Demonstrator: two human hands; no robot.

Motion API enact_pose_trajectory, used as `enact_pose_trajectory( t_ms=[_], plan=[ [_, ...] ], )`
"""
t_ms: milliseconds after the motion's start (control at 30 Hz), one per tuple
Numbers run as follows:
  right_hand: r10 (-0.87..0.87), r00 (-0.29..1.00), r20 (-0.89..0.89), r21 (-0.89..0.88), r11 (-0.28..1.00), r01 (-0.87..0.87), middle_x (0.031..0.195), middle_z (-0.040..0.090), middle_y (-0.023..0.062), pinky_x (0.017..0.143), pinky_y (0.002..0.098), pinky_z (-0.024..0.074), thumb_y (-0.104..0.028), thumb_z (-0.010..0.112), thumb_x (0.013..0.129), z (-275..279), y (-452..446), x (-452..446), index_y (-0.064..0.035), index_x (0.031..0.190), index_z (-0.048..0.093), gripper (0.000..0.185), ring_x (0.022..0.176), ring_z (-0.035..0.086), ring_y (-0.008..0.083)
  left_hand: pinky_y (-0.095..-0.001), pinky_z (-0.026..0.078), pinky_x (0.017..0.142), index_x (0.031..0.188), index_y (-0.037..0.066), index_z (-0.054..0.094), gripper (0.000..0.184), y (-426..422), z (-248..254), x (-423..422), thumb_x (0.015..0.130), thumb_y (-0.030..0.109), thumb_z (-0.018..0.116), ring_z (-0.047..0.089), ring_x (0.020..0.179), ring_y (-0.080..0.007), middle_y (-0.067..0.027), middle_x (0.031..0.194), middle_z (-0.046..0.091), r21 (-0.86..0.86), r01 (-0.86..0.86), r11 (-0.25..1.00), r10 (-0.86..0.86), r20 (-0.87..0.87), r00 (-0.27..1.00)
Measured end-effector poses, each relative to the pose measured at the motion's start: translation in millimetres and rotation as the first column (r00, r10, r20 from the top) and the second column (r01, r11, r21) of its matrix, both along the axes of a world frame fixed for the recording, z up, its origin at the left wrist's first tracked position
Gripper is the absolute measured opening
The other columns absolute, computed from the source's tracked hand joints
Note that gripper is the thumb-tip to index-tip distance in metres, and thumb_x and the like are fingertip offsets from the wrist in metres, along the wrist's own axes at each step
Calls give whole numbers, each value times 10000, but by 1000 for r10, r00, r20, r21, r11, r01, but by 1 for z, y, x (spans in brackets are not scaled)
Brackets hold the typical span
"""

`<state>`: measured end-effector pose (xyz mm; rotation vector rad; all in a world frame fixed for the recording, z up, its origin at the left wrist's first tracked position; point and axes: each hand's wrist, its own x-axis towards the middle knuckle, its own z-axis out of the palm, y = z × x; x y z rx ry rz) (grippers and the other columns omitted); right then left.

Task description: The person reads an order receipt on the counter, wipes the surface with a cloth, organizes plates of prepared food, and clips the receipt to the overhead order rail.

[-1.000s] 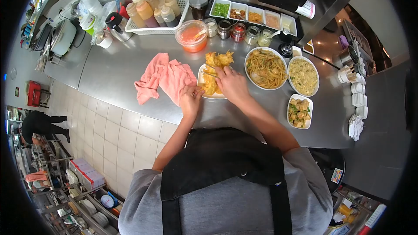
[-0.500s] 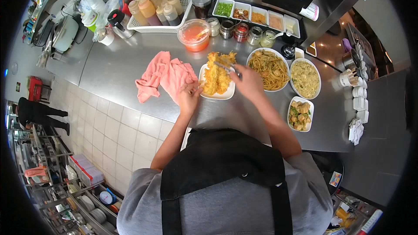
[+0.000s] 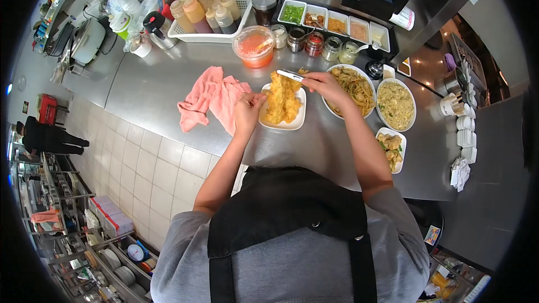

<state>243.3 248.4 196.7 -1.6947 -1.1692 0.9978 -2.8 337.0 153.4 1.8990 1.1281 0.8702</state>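
Golden fried battered pieces [image 3: 283, 105] are heaped on a white square dish [image 3: 289, 125] at the counter's middle. My right hand [image 3: 328, 88] holds metal tongs [image 3: 290, 75] level over the far end of the heap, their tips at the batter. At the dish's left rim, my left hand [image 3: 246, 115] has its fingertips pinched together; whether they grip the rim or the food is not clear. Just left of that hand lies a crumpled pink cloth [image 3: 205, 98].
Right of the dish stand a bowl of noodles [image 3: 353, 87], a bowl of fried rice [image 3: 396, 105] and a small dish of chunky food [image 3: 391, 148]. Behind are a tub of orange-red liquid [image 3: 254, 47], jars, topping trays and a bottle basket [image 3: 210, 37]. A person [image 3: 45, 136] stands far left.
My right hand has turned, bringing the tongs flatter across the far end of the heap. My left hand has slid up along the dish's left side. The view has shifted slightly.
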Motion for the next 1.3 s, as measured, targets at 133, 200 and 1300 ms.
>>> enact_pose_trajectory(
  t_ms=[133,200,1300],
  plan=[
    [-34,999,42,23,999,33,674,601,26,612,269,424,-324,628,842,25,-25,-10,-27,1062,679,373,647,544,112,-278,432,589,853,4,710,184,2,-8,2,787,175,732,517,622,-129,-63,733,584,21,30,999,-30,8,1000],
    [-86,988,126,-83,992,97,705,631,56,631,278,439,-326,628,837,37,-33,-16,-23,1052,681,375,672,582,131,-282,430,585,839,3,705,182,3,-8,6,784,174,734,516,620,-130,-61,718,580,42,53,998,-54,14,998],
    [-328,757,565,250,943,221,1260,504,192,926,370,434,-291,640,860,22,-97,144,-43,1234,551,458,1111,533,318,-296,544,596,1345,-3,330,406,-45,-46,-23,965,141,341,644,640,-180,-138,788,650,-683,217,698,-77,229,970]
  ],
)
